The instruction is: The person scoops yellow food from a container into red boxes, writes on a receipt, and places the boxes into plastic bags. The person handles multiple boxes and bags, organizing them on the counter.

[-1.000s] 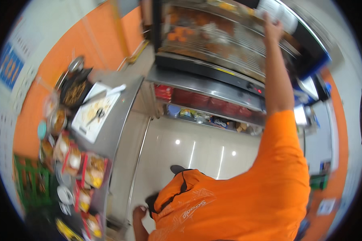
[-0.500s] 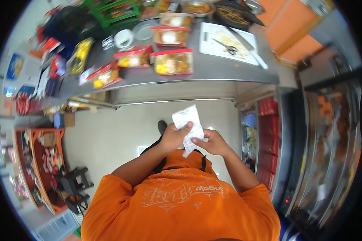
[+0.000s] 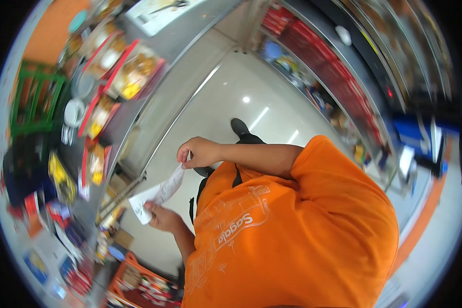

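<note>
Head view: a thin, crumpled white paper slip [image 3: 156, 196] hangs between both hands over the glossy floor [image 3: 231, 102]. The left hand [image 3: 161, 216] pinches its lower end; the right hand [image 3: 199, 152] pinches its upper end. Just left, a steel counter [image 3: 154, 87] carries clear food trays [image 3: 131, 72]
</note>
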A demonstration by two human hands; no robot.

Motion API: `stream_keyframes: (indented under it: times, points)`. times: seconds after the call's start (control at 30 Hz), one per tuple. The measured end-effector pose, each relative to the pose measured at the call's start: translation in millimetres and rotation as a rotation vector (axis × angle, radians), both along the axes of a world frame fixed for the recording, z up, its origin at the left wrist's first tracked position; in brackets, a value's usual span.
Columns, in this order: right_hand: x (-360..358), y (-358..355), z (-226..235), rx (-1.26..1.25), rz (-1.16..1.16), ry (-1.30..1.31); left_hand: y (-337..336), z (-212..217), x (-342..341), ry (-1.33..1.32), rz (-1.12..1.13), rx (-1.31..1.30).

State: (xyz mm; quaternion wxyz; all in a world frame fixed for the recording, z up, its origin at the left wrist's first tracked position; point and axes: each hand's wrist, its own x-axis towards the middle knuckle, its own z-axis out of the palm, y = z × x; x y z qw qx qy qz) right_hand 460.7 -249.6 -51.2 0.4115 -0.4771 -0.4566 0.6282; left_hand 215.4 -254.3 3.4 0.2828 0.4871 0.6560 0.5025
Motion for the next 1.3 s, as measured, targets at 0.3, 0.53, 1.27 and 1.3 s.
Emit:
stream_keyframes:
  times: [0.3, 0.53, 1.27, 1.3]
  points:
    - [209, -101, -188, -0.258, -1.086, -0.914, 49, -45, -56, 0.178, -0.549, -0.456]
    - [546, -116, -120, -0.502, -1.109, -1.701, -51, -22, -2, 0.620, -0.731, -0.650]
    - [-169, -108, 36, -0.349, 1.196, 0.125, -283, -23, -46, -0.990, 0.239, -0.309]
    - [-181, -100, 39, -0.301, 1.275, 0.134, -282, -20, -60, -1.097, 0.245, -0.252]
